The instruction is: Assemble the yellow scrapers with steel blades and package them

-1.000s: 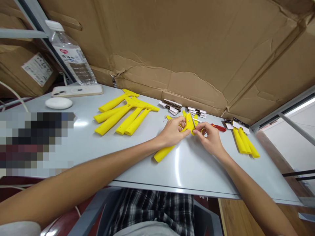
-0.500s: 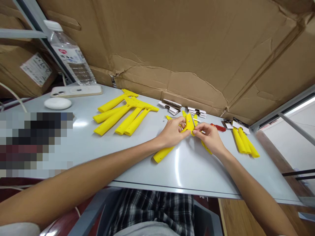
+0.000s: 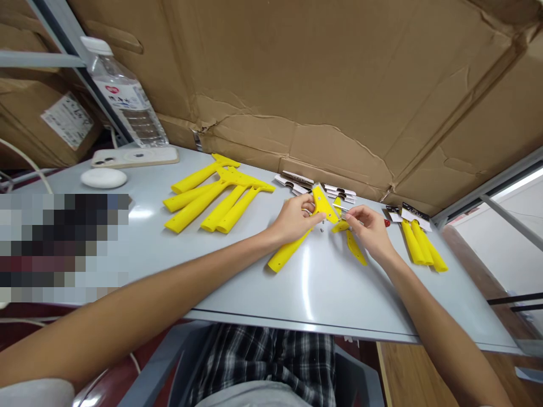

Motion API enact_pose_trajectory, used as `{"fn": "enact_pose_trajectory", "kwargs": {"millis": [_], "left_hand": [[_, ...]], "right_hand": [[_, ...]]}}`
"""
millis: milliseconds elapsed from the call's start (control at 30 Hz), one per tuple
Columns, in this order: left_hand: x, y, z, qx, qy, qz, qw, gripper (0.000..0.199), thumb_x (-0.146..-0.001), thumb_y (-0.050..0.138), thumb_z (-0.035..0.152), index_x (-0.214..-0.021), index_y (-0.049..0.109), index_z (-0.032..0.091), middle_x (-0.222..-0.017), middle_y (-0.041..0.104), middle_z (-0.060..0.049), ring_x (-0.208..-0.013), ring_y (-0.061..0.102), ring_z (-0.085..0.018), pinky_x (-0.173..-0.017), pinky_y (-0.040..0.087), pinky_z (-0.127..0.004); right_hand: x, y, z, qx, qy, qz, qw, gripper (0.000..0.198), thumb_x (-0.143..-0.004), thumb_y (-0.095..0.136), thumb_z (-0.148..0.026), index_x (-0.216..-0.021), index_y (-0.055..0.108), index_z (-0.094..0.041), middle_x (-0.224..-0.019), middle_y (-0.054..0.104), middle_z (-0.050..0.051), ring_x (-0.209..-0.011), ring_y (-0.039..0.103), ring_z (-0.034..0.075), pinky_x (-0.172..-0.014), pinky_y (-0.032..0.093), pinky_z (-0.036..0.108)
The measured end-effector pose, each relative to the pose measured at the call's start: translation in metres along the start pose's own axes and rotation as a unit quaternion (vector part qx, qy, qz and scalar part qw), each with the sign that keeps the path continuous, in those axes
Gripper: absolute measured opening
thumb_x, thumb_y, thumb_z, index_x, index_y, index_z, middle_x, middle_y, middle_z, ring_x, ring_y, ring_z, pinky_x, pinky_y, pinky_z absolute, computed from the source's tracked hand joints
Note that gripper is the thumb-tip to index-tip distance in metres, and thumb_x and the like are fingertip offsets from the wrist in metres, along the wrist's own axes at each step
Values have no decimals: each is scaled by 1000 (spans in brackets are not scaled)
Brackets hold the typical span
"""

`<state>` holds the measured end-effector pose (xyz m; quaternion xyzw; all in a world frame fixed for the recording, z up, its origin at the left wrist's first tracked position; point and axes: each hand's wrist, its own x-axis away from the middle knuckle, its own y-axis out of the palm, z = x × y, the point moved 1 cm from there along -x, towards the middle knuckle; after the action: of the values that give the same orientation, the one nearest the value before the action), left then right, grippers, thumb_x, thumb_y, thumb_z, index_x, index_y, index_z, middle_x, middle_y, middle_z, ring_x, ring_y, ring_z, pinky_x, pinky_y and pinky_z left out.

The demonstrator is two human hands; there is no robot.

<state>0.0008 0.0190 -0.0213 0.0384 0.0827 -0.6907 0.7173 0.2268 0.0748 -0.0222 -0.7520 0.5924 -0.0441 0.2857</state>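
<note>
Firstly, watching from far through the head camera, I begin at the left side: the water bottle and the phone stay as they were, and so does the pile of yellow scrapers on the table.

Next comes the left hand. It keeps one more scraper, its thumb and fingers pinching near the head; the handle points down toward the near table edge. Compared with half a second ago, this head is turned, and its broad flat face shows more fully. Just below it, I now see small screws on the table.

Further right, loose yellow pieces lie beside the scraper, more exposed than before. The right hand has moved off the head edge. Its thumb and forefinger are close together at the metal shaft of the screwdriver, but I cannot tell whether they pinch it.

For the work, I judge, this means only the left hand now steadies the scraper. At the far right, the carded handles remain untouched.
</note>
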Motion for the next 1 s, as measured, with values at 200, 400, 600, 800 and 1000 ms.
{"fn": "enact_pose_trajectory", "kwargs": {"millis": [200,400,600,800,1000], "left_hand": [[-7,-14,8,59,-86,16,994,26,-85,78,32,-102,70,14,-94,74,-10,-70,67,-16,-60,54,-27],[-10,-23,9,-93,-45,-23,994,46,-72,82,25,-115,69,15,-116,72,-11,-81,67,-18,-58,51,-27],[-13,-26,0,-277,17,-15,961,47,-74,79,26,-119,70,16,-110,75,-10,-74,66,-20,-64,52,-32],[-5,-26,5,-390,103,23,915,65,-89,74,27,-151,56,30,-114,78,-7,-97,71,-25,-87,54,-36],[-2,-22,3,-372,149,-13,916,34,-97,62,26,-127,76,30,-109,77,-9,-102,71,-26,-90,54,-36]], "right_hand": [[-15,-20,19,194,-76,71,975,18,-87,65,-35,-87,71,-18,-87,70,4,-72,59,13,-70,45,29],[-16,-19,24,218,-96,64,969,16,-88,64,-32,-87,71,-18,-88,70,3,-74,59,13,-73,47,31],[-13,-13,24,219,-115,46,968,14,-88,63,-31,-88,71,-18,-90,70,3,-73,58,12,-71,46,29],[-10,-10,20,223,-126,17,966,13,-88,62,-28,-88,71,-19,-90,69,3,-74,56,12,-68,45,27],[-8,-9,17,221,-131,6,967,14,-88,61,-28,-88,72,-18,-89,68,4,-75,57,12,-69,45,27]]}}
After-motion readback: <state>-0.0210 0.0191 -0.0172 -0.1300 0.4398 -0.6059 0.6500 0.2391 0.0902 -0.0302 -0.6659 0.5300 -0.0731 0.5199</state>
